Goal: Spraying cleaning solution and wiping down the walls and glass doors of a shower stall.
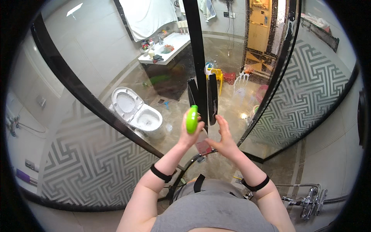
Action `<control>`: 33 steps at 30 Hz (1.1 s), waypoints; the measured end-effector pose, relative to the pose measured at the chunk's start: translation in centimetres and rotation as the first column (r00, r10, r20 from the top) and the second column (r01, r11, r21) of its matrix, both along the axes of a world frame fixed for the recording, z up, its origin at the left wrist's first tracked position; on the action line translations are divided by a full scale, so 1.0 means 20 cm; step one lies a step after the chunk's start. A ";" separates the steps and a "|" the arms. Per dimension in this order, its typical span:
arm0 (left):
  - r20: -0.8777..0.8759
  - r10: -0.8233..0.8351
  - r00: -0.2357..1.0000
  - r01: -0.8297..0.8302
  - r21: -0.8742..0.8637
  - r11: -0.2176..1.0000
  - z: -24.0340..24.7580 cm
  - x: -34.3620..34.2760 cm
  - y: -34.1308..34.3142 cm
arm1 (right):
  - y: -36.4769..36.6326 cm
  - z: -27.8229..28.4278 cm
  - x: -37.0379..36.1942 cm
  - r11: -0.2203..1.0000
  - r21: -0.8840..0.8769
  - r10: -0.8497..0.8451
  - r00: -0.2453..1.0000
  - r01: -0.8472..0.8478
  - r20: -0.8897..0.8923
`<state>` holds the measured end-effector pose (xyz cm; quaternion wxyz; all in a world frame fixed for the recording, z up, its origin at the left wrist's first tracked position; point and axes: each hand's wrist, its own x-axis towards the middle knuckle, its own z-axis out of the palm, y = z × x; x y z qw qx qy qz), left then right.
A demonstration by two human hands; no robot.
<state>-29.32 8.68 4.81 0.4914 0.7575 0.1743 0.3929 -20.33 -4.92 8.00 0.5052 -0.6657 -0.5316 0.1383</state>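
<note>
My left hand point(189, 130) is closed around what looks like a spray bottle, its rounded bright green head point(192, 120) uppermost. Beneath, between my two hands, shows a see-through body with a pinkish-red label point(203, 146), partly covered by my fingers. My right hand point(224, 139) is empty, its fingers apart, just right of that body. Just beyond my hands stand two upright black door handles, a left one point(192, 91) and a right one point(212, 99), on the glass shower doors. I cannot tell whether my right fingertips touch the right handle.
Black-framed glass with a grey maze pattern point(293, 92) curves around me. Through it show a white toilet point(148, 119) with its lid up, a washbasin counter point(176, 46), a yellow stool point(215, 74) and a red basin point(229, 78). Chrome shower taps point(313, 203) are at lower right.
</note>
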 end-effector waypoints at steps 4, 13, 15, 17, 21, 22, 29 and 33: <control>0.082 0.085 0.993 -0.066 -0.212 0.975 0.26 -0.17 0.09 | -0.02 -0.08 0.06 0.998 -0.055 -0.022 0.995 0.017 -0.097; -0.075 0.263 0.962 -0.267 -0.047 0.963 0.50 -0.31 0.21 | -0.09 -0.21 0.10 0.985 -0.169 -0.060 0.974 0.023 -0.216; -0.048 0.211 0.976 -0.211 0.012 0.977 0.53 -0.28 0.21 | -0.10 -0.22 0.11 0.987 -0.159 -0.059 0.975 0.024 -0.216; 0.092 0.135 0.987 -0.137 0.011 0.991 0.56 -0.20 0.17 | -0.11 -0.23 0.11 0.988 -0.152 -0.062 0.974 0.030 -0.216; 0.079 0.069 0.995 -0.072 0.033 0.997 0.63 -0.11 0.13 | -0.15 -0.25 0.14 0.989 -0.137 -0.086 0.975 0.058 -0.206; 0.057 0.066 0.996 -0.068 0.044 0.997 0.62 -0.08 0.15 | -0.17 -0.25 0.15 0.989 -0.130 -0.097 0.975 0.072 -0.199; -0.168 -0.009 0.986 -0.034 -0.249 0.968 0.36 0.09 0.10 | -0.28 -0.29 0.22 0.972 -0.140 -0.214 0.959 0.190 -0.183; -0.341 0.108 0.934 -0.183 -0.194 0.964 0.11 0.09 0.11 | -0.37 -0.33 0.26 0.960 -0.137 -0.266 0.950 0.245 -0.164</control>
